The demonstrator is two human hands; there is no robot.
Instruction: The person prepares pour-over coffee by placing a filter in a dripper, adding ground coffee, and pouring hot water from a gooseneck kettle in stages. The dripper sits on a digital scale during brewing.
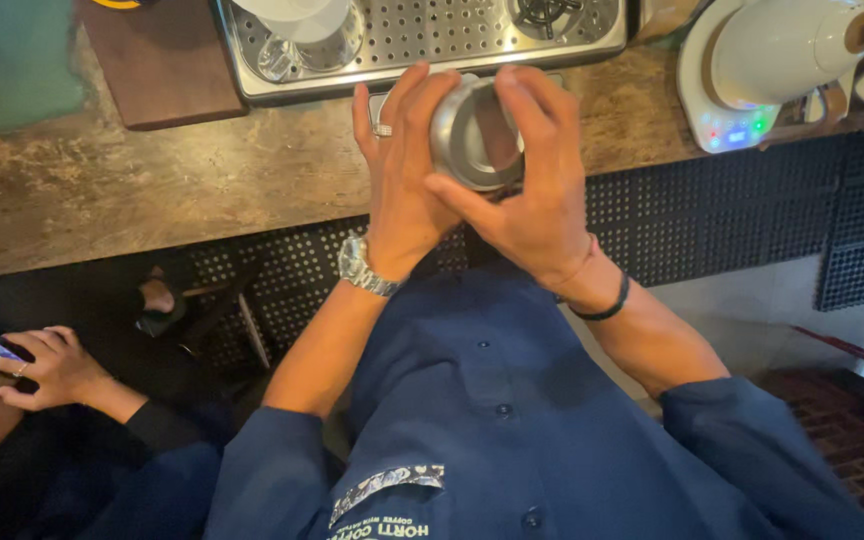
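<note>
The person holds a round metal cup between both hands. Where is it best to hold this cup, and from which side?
Best on the curved outer wall of the metal cup, from its two opposite sides, as the left hand and right hand do now. It lies tilted, its open mouth toward the camera, so a sideways grip probably sits firmer than the thin rim.

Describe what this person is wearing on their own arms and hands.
Left hand: a silver ring on one finger, a silver metal-link wristwatch on the wrist. Right hand: a thin dark band on the wrist. Both arms have dark blue sleeves pushed up, forearms bare.
</note>
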